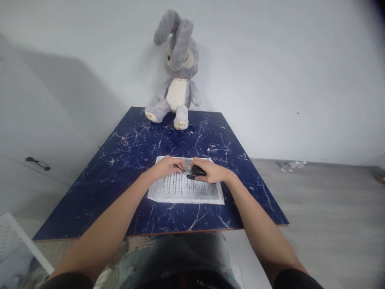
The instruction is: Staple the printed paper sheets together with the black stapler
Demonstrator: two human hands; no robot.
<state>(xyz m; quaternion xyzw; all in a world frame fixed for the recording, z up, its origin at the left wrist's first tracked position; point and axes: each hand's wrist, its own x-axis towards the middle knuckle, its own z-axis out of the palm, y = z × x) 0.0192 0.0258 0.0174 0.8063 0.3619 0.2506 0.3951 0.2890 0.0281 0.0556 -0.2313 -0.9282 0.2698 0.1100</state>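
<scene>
Printed sheets of paper (180,190) lie on the blue marbled table (120,148) near its front edge. My right hand (210,170) is wrapped round a black stapler (198,170), whose front points left over the upper part of the paper. My left hand (170,166) rests at the paper's upper left, its fingers bent together close to the stapler's front. Something small and dark shows at those fingertips, too small to make out.
A grey plush rabbit (177,92) sits at the table's back edge against the wall. A clear plastic item (291,165) lies on the floor at the right. A white perforated container (18,249) stands at the lower left.
</scene>
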